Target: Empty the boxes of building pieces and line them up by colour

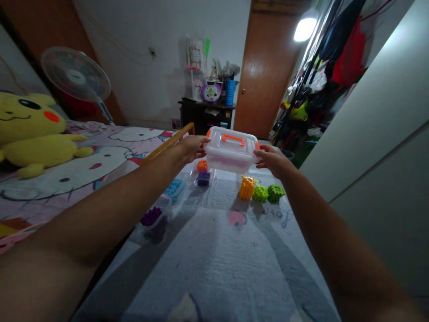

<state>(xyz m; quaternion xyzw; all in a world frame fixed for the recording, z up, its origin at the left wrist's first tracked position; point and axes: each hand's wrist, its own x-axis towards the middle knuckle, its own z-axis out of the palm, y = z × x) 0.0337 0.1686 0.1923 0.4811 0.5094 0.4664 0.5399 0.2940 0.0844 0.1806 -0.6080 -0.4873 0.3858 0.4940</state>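
A clear plastic storage box (231, 160) with a lid, an orange handle and orange side latches is held up over the far part of the cloth-covered surface. My left hand (193, 148) grips its left end and my right hand (272, 159) its right end. Below and to the right sit a yellow-orange block cluster (247, 188), a lime cluster (260, 193) and a green cluster (275, 193). To the left, beneath my left arm, are orange pieces (202, 166), a dark purple cluster (203, 179), a tub of blue pieces (174, 188) and a tub of purple pieces (151, 217).
A printed bed (100, 156) with a wooden rail (167, 142) runs along the left, with a yellow plush toy (40, 134) on it. Behind it stands a fan (76, 75). A white cabinet (375, 156) borders the right side. A dark stand (204, 114) is by the far wall.
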